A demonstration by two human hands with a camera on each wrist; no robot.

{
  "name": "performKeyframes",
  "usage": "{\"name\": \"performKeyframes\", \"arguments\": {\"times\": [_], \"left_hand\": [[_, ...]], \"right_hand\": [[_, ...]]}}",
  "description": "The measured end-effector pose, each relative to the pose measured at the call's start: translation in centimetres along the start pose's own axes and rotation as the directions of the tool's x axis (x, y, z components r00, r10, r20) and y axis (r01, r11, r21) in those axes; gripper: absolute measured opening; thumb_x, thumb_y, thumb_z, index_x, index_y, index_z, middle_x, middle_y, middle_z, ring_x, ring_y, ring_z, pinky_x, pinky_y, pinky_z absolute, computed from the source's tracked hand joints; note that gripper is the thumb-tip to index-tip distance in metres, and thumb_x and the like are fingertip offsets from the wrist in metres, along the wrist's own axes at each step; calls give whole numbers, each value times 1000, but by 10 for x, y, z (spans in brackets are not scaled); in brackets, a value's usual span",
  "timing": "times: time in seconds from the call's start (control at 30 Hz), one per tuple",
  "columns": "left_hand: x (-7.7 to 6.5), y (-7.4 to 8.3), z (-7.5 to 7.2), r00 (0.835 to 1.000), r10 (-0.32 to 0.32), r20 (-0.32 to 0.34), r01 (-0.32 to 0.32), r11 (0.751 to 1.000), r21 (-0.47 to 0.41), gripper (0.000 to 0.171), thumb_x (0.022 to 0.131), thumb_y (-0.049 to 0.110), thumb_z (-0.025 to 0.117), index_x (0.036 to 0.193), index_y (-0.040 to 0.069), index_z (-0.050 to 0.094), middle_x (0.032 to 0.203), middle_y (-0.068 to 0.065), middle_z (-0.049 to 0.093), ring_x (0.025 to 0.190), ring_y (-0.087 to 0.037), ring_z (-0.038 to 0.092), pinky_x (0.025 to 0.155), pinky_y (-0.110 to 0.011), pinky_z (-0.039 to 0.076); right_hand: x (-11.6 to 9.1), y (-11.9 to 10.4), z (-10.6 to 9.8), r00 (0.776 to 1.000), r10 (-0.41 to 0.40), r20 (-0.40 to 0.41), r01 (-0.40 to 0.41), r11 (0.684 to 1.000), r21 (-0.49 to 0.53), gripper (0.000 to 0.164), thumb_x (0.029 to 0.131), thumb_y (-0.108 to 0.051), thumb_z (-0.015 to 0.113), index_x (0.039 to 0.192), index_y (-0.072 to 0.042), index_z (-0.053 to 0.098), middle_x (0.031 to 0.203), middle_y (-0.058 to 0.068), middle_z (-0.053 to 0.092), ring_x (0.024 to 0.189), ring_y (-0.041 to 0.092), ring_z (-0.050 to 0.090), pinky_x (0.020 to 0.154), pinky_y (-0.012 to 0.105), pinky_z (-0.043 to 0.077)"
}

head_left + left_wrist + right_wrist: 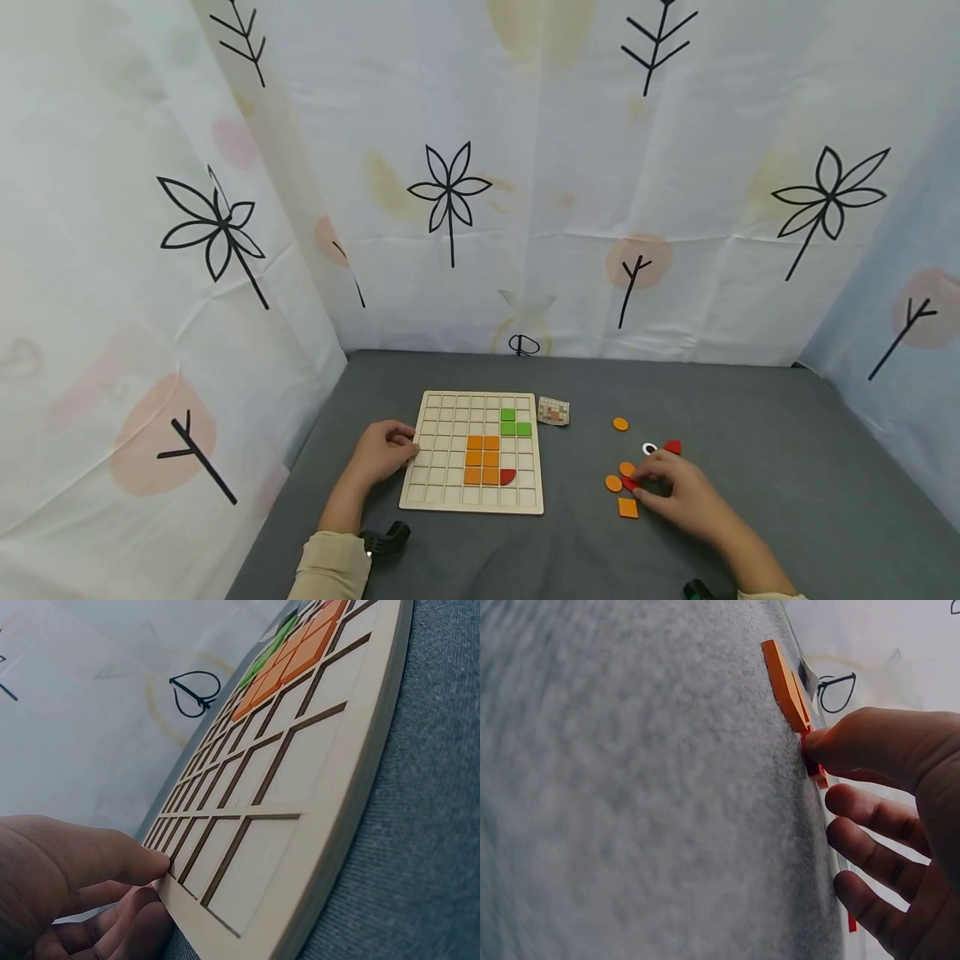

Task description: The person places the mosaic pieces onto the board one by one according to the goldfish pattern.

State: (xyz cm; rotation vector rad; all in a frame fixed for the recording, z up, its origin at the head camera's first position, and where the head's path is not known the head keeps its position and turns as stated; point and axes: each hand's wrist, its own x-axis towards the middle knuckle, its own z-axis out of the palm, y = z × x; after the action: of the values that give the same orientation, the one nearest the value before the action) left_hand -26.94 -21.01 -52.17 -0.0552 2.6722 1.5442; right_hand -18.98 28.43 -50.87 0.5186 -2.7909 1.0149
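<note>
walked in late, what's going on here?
A person is working with a grid board and small coloured pieces on a grey-covered table. The left hand holds the board's left edge; the right hand has its fingers on a red piece among loose ones to the right. On the board now: six orange squares, three green squares and one red quarter-round. Most cells are bare.

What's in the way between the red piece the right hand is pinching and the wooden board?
A flat orange circle lies beside the red piece, toward the wooden board. Past it, only grey cloth shows before the board. Lifting over it should probably be easy.
</note>
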Motion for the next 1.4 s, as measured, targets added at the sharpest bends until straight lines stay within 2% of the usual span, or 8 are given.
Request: {"name": "performKeyframes", "arguments": {"times": [0.3, 0.53, 0.8, 1.03, 1.27, 1.4], "left_hand": [[0, 2, 0, 1000, 2, 0, -2, 1000, 3, 22, 92, 5, 77, 113, -2, 74, 89, -10, 71, 70, -17, 67, 63, -32, 55], [-2, 3, -1, 1000, 2, 12, -2, 1000, 0, 24, 93, 5, 77, 115, -2, 74, 90, -10, 71, 70, -17, 67, 63, -33, 54], [-1, 2, 0, 1000, 4, 11, -4, 1000, 7, 23, 93, 6, 77, 116, -1, 74, 91, -9, 72, 71, -17, 68, 64, -32, 55], [-2, 2, 0, 1000, 8, 8, -8, 1000, 11, 23, 93, 5, 77, 115, -1, 74, 90, -9, 72, 70, -17, 68, 64, -32, 56], [-2, 2, 0, 1000, 7, 9, -7, 1000, 8, 24, 93, 5, 76, 116, -2, 74, 91, -9, 72, 71, -17, 68, 64, -32, 56], [-2, 2, -1, 1000, 4, 8, -4, 1000, 10, 23, 93, 5, 76, 116, -1, 74, 91, -10, 72, 71, -17, 68, 64, -33, 56]], "right_hand": [[3, -4, 2, 1000, 14, 10, -14, 1000, -20, 19, 86, -20, 90, 101, -24, 80, 97, -12, 65, 84, 2, 54, 74, 27, 52], [4, -5, 4, 1000, -15, -11, 14, 1000, -14, 21, 86, -15, 89, 104, -22, 80, 99, -13, 67, 84, 4, 55, 75, 27, 53], [7, -6, 4, 1000, -9, 9, 9, 1000, -18, 19, 86, -17, 89, 99, -25, 79, 98, -14, 68, 86, 4, 57, 77, 28, 54], [9, -11, 7, 998, -55, -40, 54, 998, -10, 20, 84, -12, 90, 95, -25, 78, 95, -14, 67, 84, 5, 58, 75, 26, 54], [25, -28, 11, 999, -14, 34, 13, 1000, 9, 12, 90, -20, 87, 97, -24, 79, 97, -11, 65, 84, 7, 59, 74, 28, 54], [41, -39, 23, 995, -88, 49, 87, 996, 20, 12, 90, -15, 86, 99, -20, 79, 97, -9, 66, 82, 10, 60, 72, 30, 53]]}}
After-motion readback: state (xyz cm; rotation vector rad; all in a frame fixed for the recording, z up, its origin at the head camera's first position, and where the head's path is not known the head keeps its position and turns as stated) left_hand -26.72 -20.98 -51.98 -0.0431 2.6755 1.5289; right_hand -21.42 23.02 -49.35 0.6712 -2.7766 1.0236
